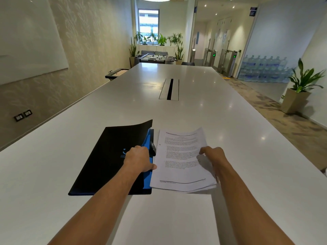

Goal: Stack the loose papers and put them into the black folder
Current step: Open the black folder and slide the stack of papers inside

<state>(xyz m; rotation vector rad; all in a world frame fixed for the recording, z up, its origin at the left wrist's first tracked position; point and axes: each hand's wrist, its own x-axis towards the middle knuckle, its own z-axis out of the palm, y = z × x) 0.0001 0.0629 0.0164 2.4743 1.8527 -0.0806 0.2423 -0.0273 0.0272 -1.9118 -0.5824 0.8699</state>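
The long white desk (230, 121) stretches away bare past a cable slot (169, 89) at its middle, with open surface on every side of the work. Near the front edge lies the black folder (106, 156), its cover lifted a little at the far corner, blue lining (147, 174) showing along its right side. The left hand (138, 159) rests knuckles-up on that edge — fingers curled down, thumb touching the stack of papers (180, 161) just beside it. The right hand (212, 154) grips the stack's right edge, fingers bent over the sheets. A pale blue logo on the cover and the printed text are too small to read.
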